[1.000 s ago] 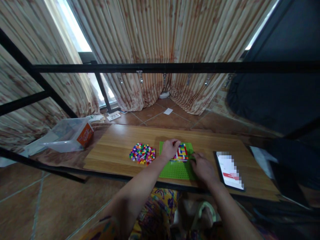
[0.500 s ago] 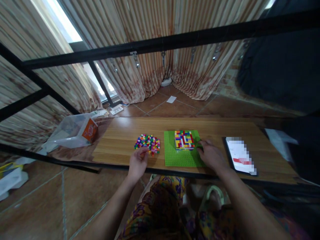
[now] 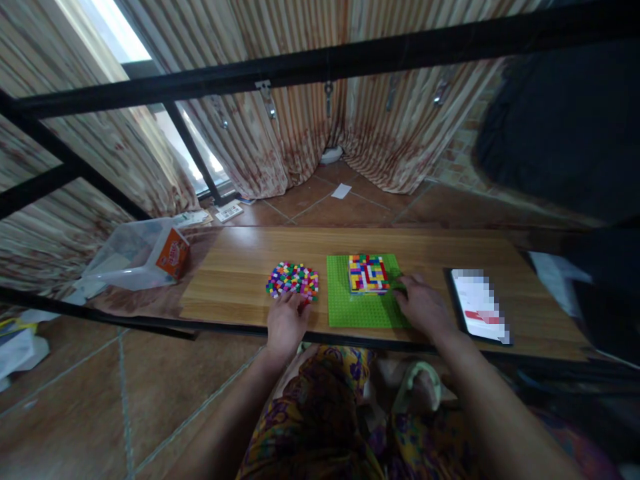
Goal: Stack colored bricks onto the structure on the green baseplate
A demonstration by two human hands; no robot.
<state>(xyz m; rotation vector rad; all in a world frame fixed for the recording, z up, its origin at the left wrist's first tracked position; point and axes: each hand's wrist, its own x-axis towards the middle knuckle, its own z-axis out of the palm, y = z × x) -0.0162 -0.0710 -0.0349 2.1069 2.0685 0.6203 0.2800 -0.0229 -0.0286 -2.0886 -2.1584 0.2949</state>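
A loose pile of small multicoloured toy bricks (image 3: 293, 277) lies left of a green studded baseplate (image 3: 363, 312). My left hand (image 3: 288, 321) is at the near edge of the pile, its fingers curled down and closed; what they hold, if anything, is hidden. On the upper part of the baseplate sits a low, roughly square block built of coloured bricks (image 3: 368, 275). Over the baseplate's right edge rests my right hand (image 3: 424, 305), its thumb and forefinger apart beside the built block. No brick shows between them.
A phone (image 3: 480, 307) with a lit screen lies right of my right hand on the wooden board (image 3: 240, 260). Left of the board stands a clear plastic tub (image 3: 135, 257) with an orange label. A black metal bar (image 3: 300, 67) crosses above.
My left hand has shifted slightly right and turned more palm-down at the pile's near edge. My right hand stays by the baseplate's edge. The whole view has tilted a little.
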